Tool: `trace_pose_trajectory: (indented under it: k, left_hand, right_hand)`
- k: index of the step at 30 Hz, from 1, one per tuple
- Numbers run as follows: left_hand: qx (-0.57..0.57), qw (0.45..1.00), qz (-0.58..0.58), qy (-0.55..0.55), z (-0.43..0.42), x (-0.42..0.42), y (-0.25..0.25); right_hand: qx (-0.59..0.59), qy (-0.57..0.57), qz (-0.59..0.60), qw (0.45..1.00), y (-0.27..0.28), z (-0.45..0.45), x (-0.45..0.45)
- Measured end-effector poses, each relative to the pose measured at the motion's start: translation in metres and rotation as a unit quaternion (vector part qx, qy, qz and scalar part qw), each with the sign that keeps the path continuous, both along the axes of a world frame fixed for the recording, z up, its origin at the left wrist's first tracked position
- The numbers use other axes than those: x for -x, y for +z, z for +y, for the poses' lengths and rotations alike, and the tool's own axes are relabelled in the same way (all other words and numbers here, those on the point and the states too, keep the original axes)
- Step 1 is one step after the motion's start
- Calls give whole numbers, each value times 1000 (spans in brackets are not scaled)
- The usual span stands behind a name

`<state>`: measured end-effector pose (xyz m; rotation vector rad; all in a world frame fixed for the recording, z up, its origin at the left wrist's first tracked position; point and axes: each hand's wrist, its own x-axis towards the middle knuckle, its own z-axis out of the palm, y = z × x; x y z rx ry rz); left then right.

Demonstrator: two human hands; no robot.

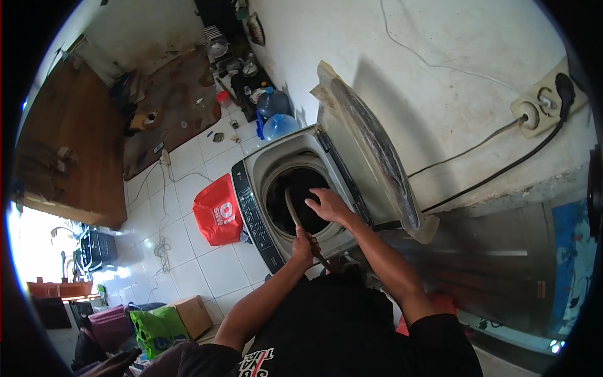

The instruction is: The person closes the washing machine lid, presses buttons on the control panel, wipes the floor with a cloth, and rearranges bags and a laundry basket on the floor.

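A top-loading washing machine [251, 217] stands in front of me with its lid [377, 151] raised against the wall. My left hand [303, 246] is closed around a brownish hose [293, 208] at the near rim of the tub. The hose's upper end curves over the dark tub opening [282, 207], and its lower part runs down toward my body. Over the right side of the opening, my right hand [329, 206] has its fingers spread and holds nothing. What lies inside the tub is too dark to make out.
A red bag [217, 212] lies on the tiled floor left of the machine. Blue water jugs [279, 127] stand behind it. Cords run from a wall socket [545, 100] at the right. A green bag [158, 328] and a cardboard box [192, 316] are at lower left.
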<state>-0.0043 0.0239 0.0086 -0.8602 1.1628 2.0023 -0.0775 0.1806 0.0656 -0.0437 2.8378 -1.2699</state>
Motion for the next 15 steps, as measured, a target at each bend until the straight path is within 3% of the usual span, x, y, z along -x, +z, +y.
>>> trace_pose_trajectory:
  k: [2,4,5,7,9,11,12,13,14,15]
  left_hand:
    - [2,1000,-6,-7,-3,1,-2]
    - [6,1000,-12,-17,-6,0,-1]
    - [2,1000,-19,-15,-6,2,0]
    - [-6,999,-30,-31,-8,2,-4]
    - [15,999,-12,-27,-7,10,-14]
    - [-21,998,4,-62,-13,15,-33]
    - [-106,984,52,-137,-32,23,-89]
    - [-77,987,21,-139,-28,23,-81]
    - [-164,968,-7,-191,-36,34,-116]
    - [-90,975,-34,-202,-27,30,-73]
  right_hand:
    - [47,-9,25,999,6,0,-9]
    - [-158,62,-76,983,13,2,-20]
    - [-159,50,-77,983,17,2,-23]
    - [120,-39,-15,992,32,-5,-35]
    - [-228,0,-84,970,69,-5,-57]
    - [-80,-1,-46,996,61,1,-90]
    - [32,-38,-34,998,67,-2,-112]
    - [108,-50,-35,992,79,-1,-139]
    - [180,-63,-22,981,97,3,-168]
    - [145,-83,-21,986,112,5,-197]
